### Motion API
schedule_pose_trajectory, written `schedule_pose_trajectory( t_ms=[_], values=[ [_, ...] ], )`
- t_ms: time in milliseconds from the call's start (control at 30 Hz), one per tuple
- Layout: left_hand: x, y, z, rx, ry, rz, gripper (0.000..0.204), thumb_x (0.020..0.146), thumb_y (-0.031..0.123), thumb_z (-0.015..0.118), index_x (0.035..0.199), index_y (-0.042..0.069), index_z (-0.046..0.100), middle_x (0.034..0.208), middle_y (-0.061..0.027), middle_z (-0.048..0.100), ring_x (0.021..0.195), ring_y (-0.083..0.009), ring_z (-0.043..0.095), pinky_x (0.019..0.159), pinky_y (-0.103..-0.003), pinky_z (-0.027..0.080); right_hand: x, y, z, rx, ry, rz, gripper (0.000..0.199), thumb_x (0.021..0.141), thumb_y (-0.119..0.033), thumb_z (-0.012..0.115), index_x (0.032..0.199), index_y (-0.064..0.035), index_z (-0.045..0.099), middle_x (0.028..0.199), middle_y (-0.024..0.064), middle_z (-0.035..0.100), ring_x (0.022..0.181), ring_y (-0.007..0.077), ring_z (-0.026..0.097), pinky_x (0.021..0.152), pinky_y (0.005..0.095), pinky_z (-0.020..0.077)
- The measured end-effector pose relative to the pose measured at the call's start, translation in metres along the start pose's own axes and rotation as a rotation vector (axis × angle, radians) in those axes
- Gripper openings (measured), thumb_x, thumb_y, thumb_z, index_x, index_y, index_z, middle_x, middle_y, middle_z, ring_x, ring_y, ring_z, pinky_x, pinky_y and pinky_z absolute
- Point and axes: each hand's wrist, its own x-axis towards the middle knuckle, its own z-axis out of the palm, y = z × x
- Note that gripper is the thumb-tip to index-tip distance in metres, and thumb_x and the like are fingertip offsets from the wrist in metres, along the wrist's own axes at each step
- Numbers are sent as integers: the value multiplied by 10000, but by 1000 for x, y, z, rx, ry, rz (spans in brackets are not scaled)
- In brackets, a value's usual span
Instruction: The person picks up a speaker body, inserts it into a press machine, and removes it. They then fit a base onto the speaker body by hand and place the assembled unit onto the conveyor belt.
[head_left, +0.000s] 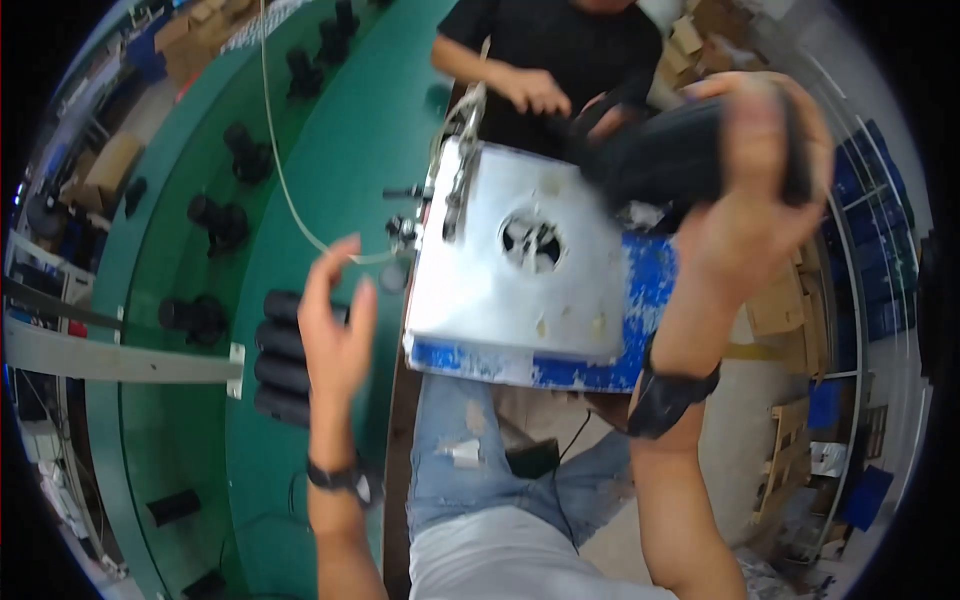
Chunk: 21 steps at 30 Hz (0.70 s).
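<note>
Far left: green conveyor belt [330,150] curving away, black cylindrical parts [213,222] spaced along it, some upright, some lying. Near its inner edge, a stack of black tubes [280,352] lying side by side, just beside the left hand [335,320]. Left hand raised over the belt edge, grip spread, fingers loosely curled, holding nothing; dark watch on the wrist. A thin pale cord [283,180] runs down from the top and passes just past the fingertips; touching or not, cannot tell. Centre: metal plate [500,290], square, dull silver, scuffed, with a round hole in the middle showing dark parts inside; it sits on a blue base [640,330] with chipped paint, serving as the desk. A lever fitting [462,150] stands at the plate's upper left corner. Right: right hand [750,190] lifted above the plate's far right corner, grip wrapped around a black tube [670,155]; the tube is dark, matte, rounded, motion-blurred, so its ends are unclear. Top centre: another person in a black shirt [560,50], hands near the plate's far edge.
</note>
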Motion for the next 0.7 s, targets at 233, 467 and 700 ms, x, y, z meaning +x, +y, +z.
schedule_pose_trajectory(
  t_ms=[233,467,700],
  values=[
    [-95,64,23,64,-315,78,731,638,190,778,1263,-41,477,1239,-223,539,1213,-406,466,1032,-460,350,-156,-44,-28,252,-685,698,514,670,-158,823,1078,-24,540,1014,84,620,974,161,589,872,310,467],
    [-167,36,5,75,-529,-70,780,593,225,829,1243,-38,487,1212,-222,554,1174,-409,497,988,-467,390,-225,-62,-64,334,-716,801,499,696,-127,811,1093,-10,531,1029,94,633,966,158,603,867,305,476],
    [-180,62,15,161,-469,57,835,592,301,854,1282,20,478,1284,-173,518,1266,-421,411,1034,-499,337,-235,-71,-82,244,-567,858,517,696,-88,798,1121,-11,513,1072,113,609,1003,177,592,886,313,469]
  ],
)
